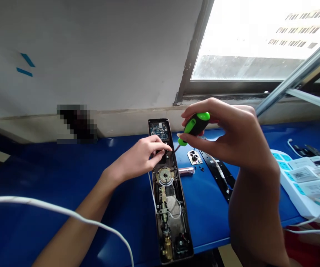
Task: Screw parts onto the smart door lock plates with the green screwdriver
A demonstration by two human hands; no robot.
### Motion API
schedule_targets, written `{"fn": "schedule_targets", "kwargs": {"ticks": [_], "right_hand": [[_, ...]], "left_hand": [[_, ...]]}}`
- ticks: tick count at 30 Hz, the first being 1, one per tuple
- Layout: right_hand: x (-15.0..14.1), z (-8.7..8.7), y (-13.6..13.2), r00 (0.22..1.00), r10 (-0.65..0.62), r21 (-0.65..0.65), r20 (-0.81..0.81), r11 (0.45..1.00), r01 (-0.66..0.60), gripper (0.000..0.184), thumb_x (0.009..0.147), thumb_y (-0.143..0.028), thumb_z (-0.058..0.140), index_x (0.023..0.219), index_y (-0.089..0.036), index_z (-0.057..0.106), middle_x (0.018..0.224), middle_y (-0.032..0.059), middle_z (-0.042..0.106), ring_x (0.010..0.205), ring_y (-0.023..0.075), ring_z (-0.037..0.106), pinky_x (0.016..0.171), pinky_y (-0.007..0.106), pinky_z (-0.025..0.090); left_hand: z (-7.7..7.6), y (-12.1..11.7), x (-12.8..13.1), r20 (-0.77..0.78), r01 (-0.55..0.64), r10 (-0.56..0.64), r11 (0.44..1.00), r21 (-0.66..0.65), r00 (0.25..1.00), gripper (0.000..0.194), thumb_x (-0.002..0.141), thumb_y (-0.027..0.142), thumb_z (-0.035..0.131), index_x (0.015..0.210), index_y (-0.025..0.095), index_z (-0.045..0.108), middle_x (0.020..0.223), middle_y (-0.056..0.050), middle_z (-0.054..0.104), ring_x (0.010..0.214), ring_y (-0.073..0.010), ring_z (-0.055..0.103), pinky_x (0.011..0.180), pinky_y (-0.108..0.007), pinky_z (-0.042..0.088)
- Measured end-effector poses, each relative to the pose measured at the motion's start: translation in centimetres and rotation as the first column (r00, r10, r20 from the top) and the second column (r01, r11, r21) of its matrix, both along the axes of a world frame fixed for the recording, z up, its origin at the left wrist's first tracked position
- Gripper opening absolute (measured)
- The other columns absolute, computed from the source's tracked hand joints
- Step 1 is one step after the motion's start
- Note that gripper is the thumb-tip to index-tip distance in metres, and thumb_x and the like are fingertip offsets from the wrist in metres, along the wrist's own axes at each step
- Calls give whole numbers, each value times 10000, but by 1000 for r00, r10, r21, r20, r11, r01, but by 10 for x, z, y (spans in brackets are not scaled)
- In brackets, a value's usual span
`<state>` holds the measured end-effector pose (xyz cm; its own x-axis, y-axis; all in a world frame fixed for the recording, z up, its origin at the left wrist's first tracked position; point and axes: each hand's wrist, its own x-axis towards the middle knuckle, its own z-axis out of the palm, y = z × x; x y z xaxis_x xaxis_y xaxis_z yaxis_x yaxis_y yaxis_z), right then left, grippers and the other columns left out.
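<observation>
My right hand [225, 129] grips a green and black screwdriver [195, 128], tilted with its shaft pointing down and left. The shaft reaches the right rim of a long black casing, seemingly an electronic door lock [173, 200], lying open on the table. My left hand [145, 154] rests over the casing's upper part, its thumb and fingers pinched together near the screwdriver tip. What they hold, if anything, is hidden. Inside the casing are a circuit board [160, 129], a round metal part [165, 175], a brass cylinder [168, 247] and white wires.
On the blue table [207, 215], right of the casing, lie a small square module [195, 157], several tiny black screws [201, 169], a pinkish wrapped cylinder [186, 171] and a black panel [215, 170]. A white power strip [296, 185] holds plugs. A white cable [65, 210] crosses my left forearm.
</observation>
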<state>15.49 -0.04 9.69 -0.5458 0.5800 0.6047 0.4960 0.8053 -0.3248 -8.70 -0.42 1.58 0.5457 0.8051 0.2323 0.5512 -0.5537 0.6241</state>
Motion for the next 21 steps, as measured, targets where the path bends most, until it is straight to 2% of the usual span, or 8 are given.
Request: {"fn": "schedule_targets", "kwargs": {"ticks": [5, 9, 12, 15, 17, 19, 21], "right_hand": [[-2, 0, 4, 999, 18, 35, 27, 999, -19, 216, 917, -273, 730, 1126, -241, 683, 966, 14, 778, 818, 165, 741, 792, 337, 661], [-4, 0, 4, 999, 39, 5, 31, 999, -39, 208, 906, -223, 723, 1109, -222, 683, 998, 13, 771, 838, 158, 732, 787, 324, 646], [-6, -2, 6, 997, 68, -17, 40, 998, -67, 198, 918, -237, 718, 1111, -212, 679, 999, 16, 762, 818, 149, 720, 747, 303, 616], [-10, -6, 9, 995, 85, -50, 57, 995, -82, 187, 943, -284, 713, 1114, -221, 668, 958, 7, 753, 793, 138, 710, 721, 281, 594], [-10, -7, 9, 994, 93, -74, 64, 993, -89, 211, 942, -297, 726, 1133, -227, 667, 963, 4, 759, 785, 134, 712, 716, 275, 598], [-2, -4, 8, 994, 91, -101, 68, 991, -84, 291, 928, -323, 757, 1191, -231, 675, 990, 11, 775, 781, 143, 725, 716, 289, 615], [15, 2, 4, 995, 71, -138, 70, 989, -61, 491, 881, -414, 814, 1320, -257, 658, 1013, 24, 790, 799, 177, 748, 742, 337, 646]], "left_hand": [[-4, 1, 2, 17, -22, 21, 998, 65, 1000, 292, 1030, 197, 545, 1236, 218, 751, 1193, -76, 686, 975, -175, 674, 871, -308, 555], [-4, -1, 8, 33, -12, 8, 992, 126, 999, 242, 1029, 221, 571, 1200, 203, 741, 1246, -84, 700, 1095, -208, 671, 989, -348, 550], [-4, -3, 14, 71, -20, 10, 990, 140, 997, 172, 1006, 244, 628, 1112, 182, 748, 1187, -82, 731, 1030, -199, 690, 941, -334, 565], [-7, -4, 22, 144, -82, 60, 985, 150, 988, 146, 994, 287, 669, 1012, 164, 746, 1009, -66, 758, 855, -177, 696, 786, -304, 569], [-11, -3, 26, 181, -108, 79, 982, 156, 980, 154, 1005, 290, 656, 968, 163, 735, 929, -55, 763, 811, -180, 700, 732, -300, 552], [-14, -3, 28, 203, -117, 85, 981, 152, 976, 133, 1017, 266, 637, 998, 169, 727, 922, -46, 771, 816, -180, 712, 725, -297, 544], [-15, -4, 29, 205, -119, 89, 983, 139, 975, 108, 1018, 244, 637, 1018, 174, 719, 908, -30, 770, 782, -162, 707, 707, -282, 534]]}}
